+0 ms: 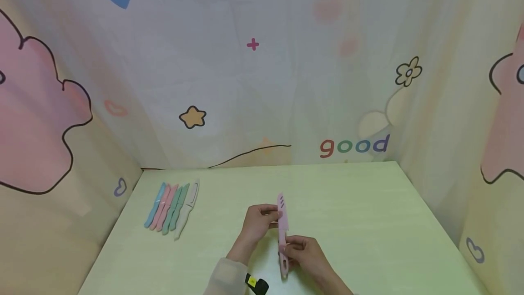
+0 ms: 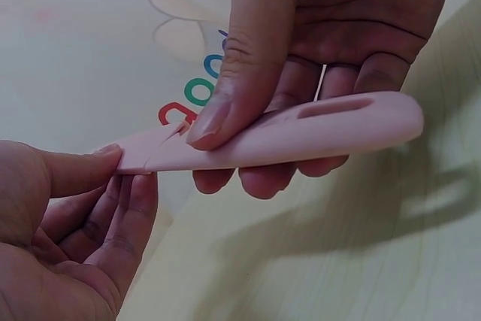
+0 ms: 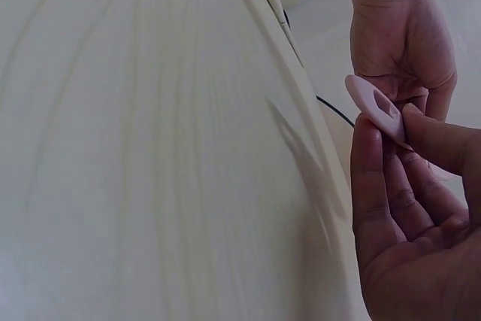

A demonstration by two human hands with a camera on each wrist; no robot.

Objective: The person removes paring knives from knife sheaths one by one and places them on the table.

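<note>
A pink knife (image 1: 283, 222) is held above the table between both hands, its slotted blade end pointing away from me. My left hand (image 1: 258, 222) pinches the blade part between thumb and fingers. Nearer to me, my right hand (image 1: 307, 254) grips the handle, with the thumb on one side and the fingers on the other. In the left wrist view, the handle (image 2: 338, 133) shows a long slot near its rounded end. That same handle end (image 3: 368, 99) sticks out past the right fingertips in the right wrist view. Whether a sheath covers the blade, I cannot tell.
Several knives lie side by side at the left of the pale table (image 1: 368, 222): a blue knife (image 1: 155, 206), pink and green ones, and a white knife (image 1: 186, 211) at the row's right end. A printed curtain (image 1: 245, 81) hangs behind the table and along its sides.
</note>
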